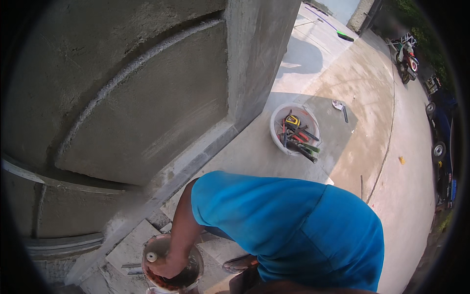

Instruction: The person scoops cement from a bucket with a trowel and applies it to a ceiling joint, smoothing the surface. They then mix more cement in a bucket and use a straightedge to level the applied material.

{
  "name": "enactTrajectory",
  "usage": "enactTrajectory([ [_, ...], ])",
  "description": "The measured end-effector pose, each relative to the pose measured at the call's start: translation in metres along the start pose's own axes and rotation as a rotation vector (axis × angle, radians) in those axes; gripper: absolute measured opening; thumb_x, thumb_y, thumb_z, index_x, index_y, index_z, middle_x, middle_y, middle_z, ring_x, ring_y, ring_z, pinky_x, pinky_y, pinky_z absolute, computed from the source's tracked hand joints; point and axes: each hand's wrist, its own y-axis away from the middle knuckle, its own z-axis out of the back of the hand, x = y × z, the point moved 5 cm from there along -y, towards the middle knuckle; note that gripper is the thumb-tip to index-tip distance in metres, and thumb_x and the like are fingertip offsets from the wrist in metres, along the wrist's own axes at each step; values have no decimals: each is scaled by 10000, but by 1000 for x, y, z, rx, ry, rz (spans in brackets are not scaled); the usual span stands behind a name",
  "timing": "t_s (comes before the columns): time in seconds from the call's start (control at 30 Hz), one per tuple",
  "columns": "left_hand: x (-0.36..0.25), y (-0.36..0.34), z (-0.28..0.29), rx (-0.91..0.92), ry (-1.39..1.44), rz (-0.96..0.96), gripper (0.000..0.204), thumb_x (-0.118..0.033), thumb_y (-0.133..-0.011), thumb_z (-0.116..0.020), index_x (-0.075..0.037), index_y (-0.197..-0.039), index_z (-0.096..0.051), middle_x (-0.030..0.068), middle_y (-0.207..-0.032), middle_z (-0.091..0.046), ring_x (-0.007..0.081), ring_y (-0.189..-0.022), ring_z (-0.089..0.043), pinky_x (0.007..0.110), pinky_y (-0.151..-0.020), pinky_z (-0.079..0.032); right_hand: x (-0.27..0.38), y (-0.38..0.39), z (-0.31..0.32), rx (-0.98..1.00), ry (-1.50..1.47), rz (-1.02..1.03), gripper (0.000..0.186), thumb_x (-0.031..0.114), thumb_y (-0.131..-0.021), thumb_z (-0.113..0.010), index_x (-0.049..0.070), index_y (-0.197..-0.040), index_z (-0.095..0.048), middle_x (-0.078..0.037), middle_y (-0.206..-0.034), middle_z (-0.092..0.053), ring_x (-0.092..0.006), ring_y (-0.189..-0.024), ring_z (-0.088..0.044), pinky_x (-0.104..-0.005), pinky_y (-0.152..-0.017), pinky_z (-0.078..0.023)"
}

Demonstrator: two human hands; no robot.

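Observation:
My right arm, in a blue sleeve, reaches down to the lower left. My right hand (171,265) is inside the rim of a round bucket (197,252) with grey, mortar-like residue on its inner wall. The fingers are closed around a tool handle (152,257) whose pale, round end points up. The working end of that tool is hidden in the bucket, so its kind cannot be made out. I do not see my left hand in the picture.
A grey plastered wall (161,93) with curved grooves rises at the left. A white bucket (274,128) of hand tools, with a yellow-black tape measure (292,122), stands beyond my arm. A trowel-like tool (341,107) lies beside it. Farther off are a green broom (344,36) and a motorbike (407,61).

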Motion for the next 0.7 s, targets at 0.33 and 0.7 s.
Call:
enactTrajectory([
  [0.33,59,-9,-20,-130,145,-85,271,17,-855,-602,-34,-1120,-581,71,-1006,-647,155,-858,-657,363,-681,-627,16,58,-65,622,-1054,-229,214,137,-797,-664,70,-967,-776,-129,-950,-758,-268,-870,-752,-444,-668,-589],
  [0.7,111,-19,-19,-17,289,-93,345,45,-852,-610,24,-1197,-597,93,-1019,-686,145,-838,-689,285,-697,-630,42,62,-69,712,-941,-342,223,141,-819,-664,113,-1032,-726,-114,-864,-727,-292,-746,-739,-420,-610,-567],
])
